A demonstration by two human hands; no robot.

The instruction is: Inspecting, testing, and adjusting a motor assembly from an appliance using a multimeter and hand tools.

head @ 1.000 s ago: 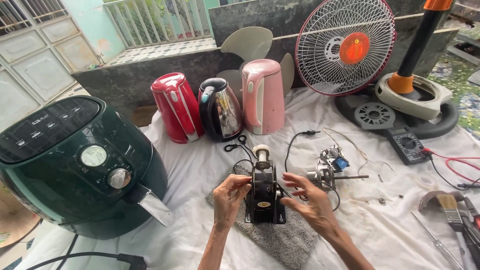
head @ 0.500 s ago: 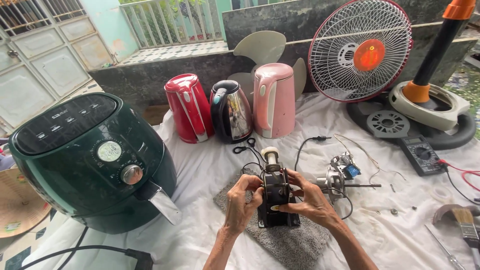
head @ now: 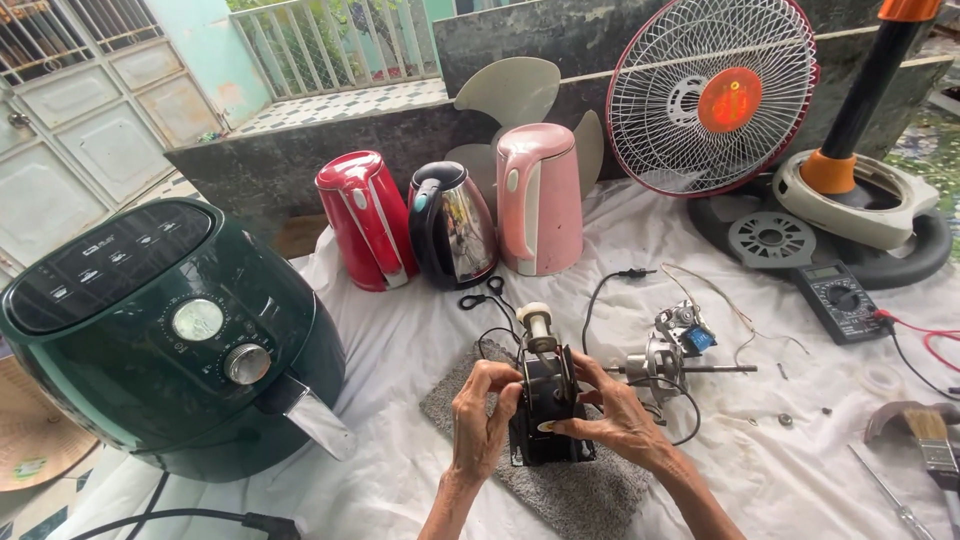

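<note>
White cloth (head: 760,490) covers the work surface and carries every item. A dark green air fryer (head: 170,335) stands at the far left. A fan guard (head: 712,95) leans against the rear wall, beside a fan base (head: 860,200) with an orange-and-black post. Three kettles stand in a row behind the work area: red (head: 365,220), black-and-steel (head: 455,222) and pink (head: 540,198). A multimeter (head: 838,300) lies at the right; a paintbrush (head: 935,445) lies near the right edge.

The black motor unit (head: 548,405) stands upright on a grey mat (head: 580,490) at centre front, its cream spindle pointing up. A second stripped motor with shaft (head: 670,362) lies just beside it on the right.

Step in hand, by judgement: hand inspection or adjustment of a part on the motor unit's upper left side. The next move appears to call for fine fingertip control while the body is held steady.

Left hand (head: 485,415): fingers curled together, tips pinching at the unit's upper left edge. Right hand (head: 620,415): partly closed, fingers wrapped on the unit's right side, bracing it.
</note>
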